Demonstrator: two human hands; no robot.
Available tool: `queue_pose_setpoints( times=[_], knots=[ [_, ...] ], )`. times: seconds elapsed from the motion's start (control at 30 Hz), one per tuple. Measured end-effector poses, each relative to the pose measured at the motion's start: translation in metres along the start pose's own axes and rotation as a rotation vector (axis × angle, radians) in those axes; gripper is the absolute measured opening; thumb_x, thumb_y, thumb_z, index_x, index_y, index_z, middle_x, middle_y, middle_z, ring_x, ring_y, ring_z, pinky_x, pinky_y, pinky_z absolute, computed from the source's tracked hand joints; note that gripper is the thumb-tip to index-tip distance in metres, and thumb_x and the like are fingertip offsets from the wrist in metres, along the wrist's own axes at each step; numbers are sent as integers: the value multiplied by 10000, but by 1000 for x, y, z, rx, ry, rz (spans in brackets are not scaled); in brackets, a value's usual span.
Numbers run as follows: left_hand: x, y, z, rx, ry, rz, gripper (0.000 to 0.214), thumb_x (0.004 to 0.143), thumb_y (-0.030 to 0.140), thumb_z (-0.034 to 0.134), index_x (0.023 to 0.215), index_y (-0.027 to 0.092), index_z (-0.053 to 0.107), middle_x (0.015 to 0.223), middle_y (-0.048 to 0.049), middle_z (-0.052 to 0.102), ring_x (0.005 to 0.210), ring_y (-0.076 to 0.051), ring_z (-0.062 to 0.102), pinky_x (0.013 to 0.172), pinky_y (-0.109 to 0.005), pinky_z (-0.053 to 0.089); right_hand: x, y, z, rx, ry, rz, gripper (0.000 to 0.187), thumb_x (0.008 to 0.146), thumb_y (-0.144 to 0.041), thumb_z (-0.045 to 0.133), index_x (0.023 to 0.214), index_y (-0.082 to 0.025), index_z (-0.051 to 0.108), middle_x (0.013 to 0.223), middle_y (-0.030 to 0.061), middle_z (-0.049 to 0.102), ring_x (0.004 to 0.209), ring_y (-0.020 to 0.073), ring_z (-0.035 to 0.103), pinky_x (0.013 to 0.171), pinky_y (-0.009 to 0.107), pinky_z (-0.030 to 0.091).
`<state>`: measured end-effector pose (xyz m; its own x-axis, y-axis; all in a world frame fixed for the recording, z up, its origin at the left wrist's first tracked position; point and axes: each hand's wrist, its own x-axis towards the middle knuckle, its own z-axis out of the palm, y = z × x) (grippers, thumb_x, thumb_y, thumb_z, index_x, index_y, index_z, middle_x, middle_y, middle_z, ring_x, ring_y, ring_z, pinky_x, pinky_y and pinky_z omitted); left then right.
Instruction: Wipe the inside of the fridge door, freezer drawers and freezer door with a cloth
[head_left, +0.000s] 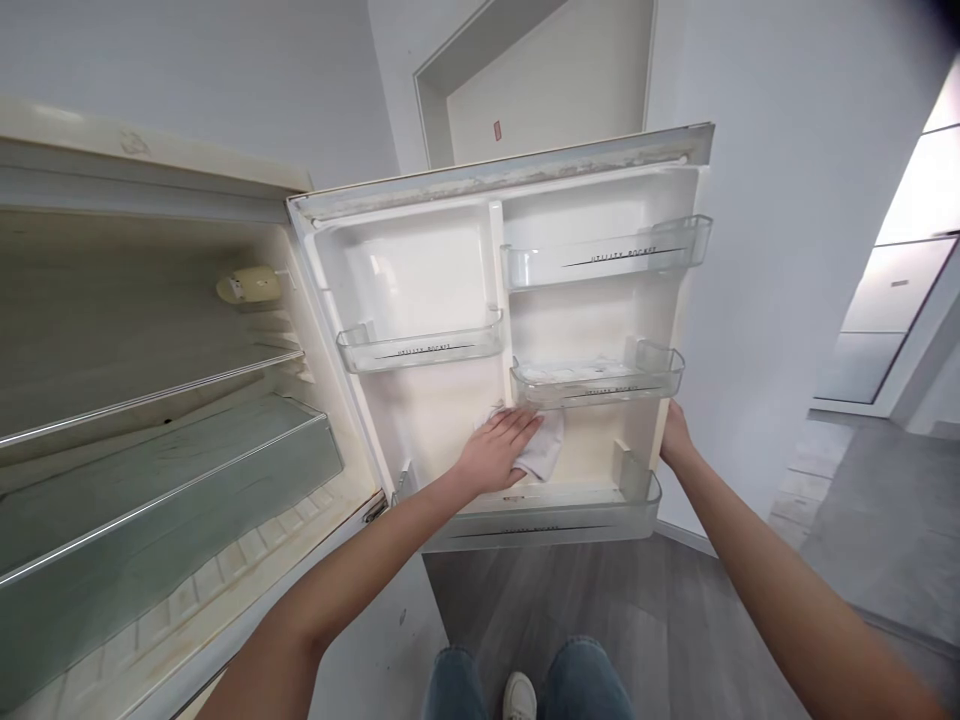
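Note:
A white fridge stands open, its door (465, 270) swung out in front of me. My left hand (499, 448) lies flat, fingers stretched, pressing a white cloth (541, 450) against the door's inner panel, just below a clear door shelf (596, 378). My right hand (675, 438) grips the door's outer edge at about the same height; its fingers wrap behind the edge and are mostly hidden. A clear bottom door bin (540, 515) sits right under both hands.
Two more clear door pockets (420, 345) (607, 255) hang higher up. The fridge interior (150, 400) at left has glass shelves and a drawer cover. Grey plank floor (600, 600) lies below, with my jeans and a white shoe (519, 695). A white wall stands behind the door.

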<state>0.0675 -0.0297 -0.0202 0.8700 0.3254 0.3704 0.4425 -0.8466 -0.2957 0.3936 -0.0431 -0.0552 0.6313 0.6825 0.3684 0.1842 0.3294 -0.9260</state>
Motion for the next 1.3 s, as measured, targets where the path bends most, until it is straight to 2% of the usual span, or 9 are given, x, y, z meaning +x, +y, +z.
queue_pose_setpoints(
  times=[0.17,0.37,0.53,0.63,0.83,0.97,1.1,1.17,1.3],
  knots=[
    [29,12,8,14,61,-102,724,843,468,427,1460,145,231,1421,-149,532,1272,-292,502,1089,-445,354,0,0,0,11,1,-11,361,573,-547,565,667,-203,506,630,-2,528,647,160,447,623,321,415],
    [44,14,26,34,-36,303,797,838,398,469,1491,121,106,1618,-115,209,1474,-231,236,1194,-395,228,-5,-8,1,16,18,-13,452,584,-627,593,685,-187,564,672,33,595,661,182,513,617,330,445],
    [72,23,16,-31,9,-41,654,866,409,399,1457,164,262,1427,-135,542,1222,-288,565,892,-413,510,-5,-7,3,38,13,-23,464,615,-640,583,705,-185,569,684,30,600,691,189,537,632,331,458],
    [91,35,16,-39,28,-65,624,876,431,375,1435,161,310,1373,-137,589,1152,-299,607,812,-415,537,-4,-7,2,30,12,-19,476,610,-649,564,710,-184,566,698,36,600,718,198,542,655,342,458],
    [111,55,35,-28,85,14,658,892,395,333,1474,118,200,1494,-133,464,1336,-279,463,1070,-436,425,-6,-11,2,-9,24,-94,469,629,-647,543,735,-190,575,755,58,638,807,229,563,757,374,466],
    [100,54,51,102,63,216,770,852,362,419,1474,15,126,1605,-160,232,1491,-256,191,1226,-406,205,-5,-9,2,-9,24,-93,497,629,-671,531,739,-188,570,700,40,618,755,212,550,737,373,465],
    [85,44,55,81,-50,399,799,823,361,476,1468,15,155,1610,-150,220,1496,-229,179,1247,-369,156,-5,-6,3,26,21,-80,517,607,-696,547,735,-194,550,657,14,589,693,189,522,694,357,458],
    [86,45,49,10,-41,349,792,825,358,462,1473,32,144,1612,-154,211,1495,-240,182,1247,-389,162,-5,-6,3,30,23,-78,521,601,-692,564,750,-193,558,676,18,595,707,192,524,701,356,457],
    [108,73,27,-226,81,-24,723,853,401,385,1474,103,166,1573,-166,316,1455,-294,285,1224,-483,231,-2,-5,2,-39,25,-139,509,656,-688,527,761,-192,569,734,50,615,772,212,553,737,362,468]
  ],
)
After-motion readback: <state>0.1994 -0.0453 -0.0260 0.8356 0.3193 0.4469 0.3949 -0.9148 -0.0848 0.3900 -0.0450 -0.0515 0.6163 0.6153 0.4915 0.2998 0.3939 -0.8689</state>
